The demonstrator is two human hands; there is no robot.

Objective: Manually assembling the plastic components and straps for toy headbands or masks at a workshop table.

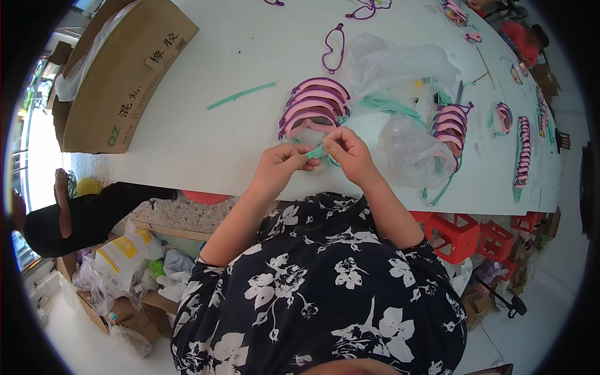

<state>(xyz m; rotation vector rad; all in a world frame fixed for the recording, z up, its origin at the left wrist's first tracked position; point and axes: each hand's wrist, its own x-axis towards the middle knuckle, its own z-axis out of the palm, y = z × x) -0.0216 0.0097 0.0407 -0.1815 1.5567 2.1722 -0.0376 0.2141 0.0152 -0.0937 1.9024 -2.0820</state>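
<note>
While the green strap (pixel 314 152) was pinched by left hand (pixel 284 162) and right hand (pixel 351 155) over the table (pixel 187 144), just beside stacked goggles (pixel 315 103), it was judged light, soft, likely stretchy; best held flat near its ends.

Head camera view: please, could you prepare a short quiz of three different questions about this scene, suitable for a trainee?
1. Choose one: what does the left hand hold between its fingers?
a) a red plastic stool
b) a light-green flat strap
c) a purple open frame
2. True or false: a loose, thin green strip lies to the left of the overlapping row of pink-and-purple goggles nearest that hand.
3. Fill in "left" or "right": the large brown cardboard box is toward the ___ edge of the picture.

Key: 1. b; 2. True; 3. left.
</note>
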